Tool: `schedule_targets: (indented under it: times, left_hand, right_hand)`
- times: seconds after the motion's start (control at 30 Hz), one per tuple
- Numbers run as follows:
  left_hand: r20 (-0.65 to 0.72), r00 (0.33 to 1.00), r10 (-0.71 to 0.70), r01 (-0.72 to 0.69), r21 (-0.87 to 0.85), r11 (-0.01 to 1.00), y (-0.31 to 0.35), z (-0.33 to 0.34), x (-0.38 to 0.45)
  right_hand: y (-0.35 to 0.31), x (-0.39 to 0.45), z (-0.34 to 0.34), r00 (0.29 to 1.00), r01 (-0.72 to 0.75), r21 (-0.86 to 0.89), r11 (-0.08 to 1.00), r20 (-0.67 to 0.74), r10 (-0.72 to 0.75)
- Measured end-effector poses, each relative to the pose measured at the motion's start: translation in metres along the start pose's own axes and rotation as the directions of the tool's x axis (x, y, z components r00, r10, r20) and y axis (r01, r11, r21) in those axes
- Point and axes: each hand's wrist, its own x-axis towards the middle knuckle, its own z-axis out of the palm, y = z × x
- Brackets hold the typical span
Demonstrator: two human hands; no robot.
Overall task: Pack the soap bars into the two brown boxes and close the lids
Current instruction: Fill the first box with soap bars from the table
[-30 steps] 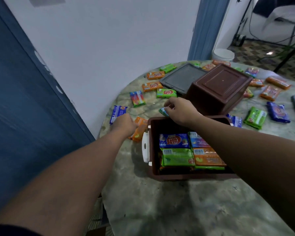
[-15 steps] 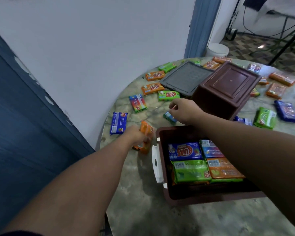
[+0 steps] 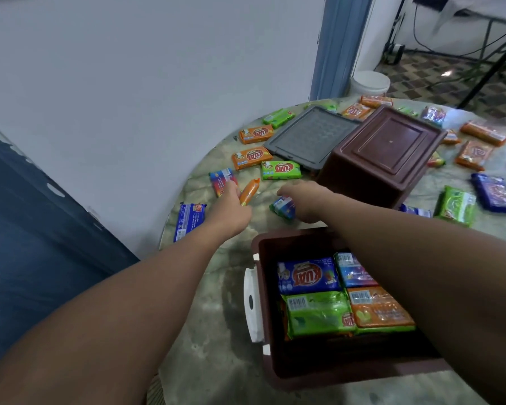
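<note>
Both hands grasp soap: left hand (image 3: 231, 204) pinches an orange bar (image 3: 248, 192), right hand (image 3: 303, 200) curls over a blue-green bar (image 3: 283, 207) lying on the table.

Gathering is mid-way, it seems; next, carry both back to the open brown box (image 3: 265, 358), part-filled, just behind them. More bars, a grey lid (image 3: 310, 138) and an upturned second brown box (image 3: 377, 159) crowd the mottled round table (image 3: 216, 331) by a white wall (image 3: 158, 83).

Left hand (image 3: 231, 206) holds orange soap bar (image 3: 249, 190), tipped up. Right hand (image 3: 304, 200) grips small blue-green soap bar (image 3: 282, 206) on table (image 3: 216, 317). Open brown box (image 3: 275, 372) at 5 o'clock, soap bars inside. Upside-down brown box (image 3: 377, 159) at 1 o'clock, grey lid (image 3: 307, 138) beside it.
</note>
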Motion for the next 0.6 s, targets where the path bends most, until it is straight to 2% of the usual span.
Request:
schedule_targets:
  times: [0.3, 0.5, 0.6]
  left_hand:
    - [0.057, 0.997, 0.043, -0.045, 0.021, 0.999, 0.012, 0.000, 0.009]
    - [0.060, 0.998, 0.026, -0.028, 0.041, 0.999, 0.016, 0.003, 0.008]
    - [0.056, 0.998, 0.030, -0.034, 0.061, 0.998, 0.019, 0.004, 0.003]
  right_hand:
    - [0.019, 0.014, 0.006, 0.989, 0.056, -0.185, 0.981, 0.148, -0.028]
    - [0.017, 0.022, 0.016, 0.999, 0.002, -0.300, 0.954, 0.050, 0.014]
    - [0.019, 0.022, 0.020, 1.000, -0.005, -0.278, 0.961, 0.007, 0.007]
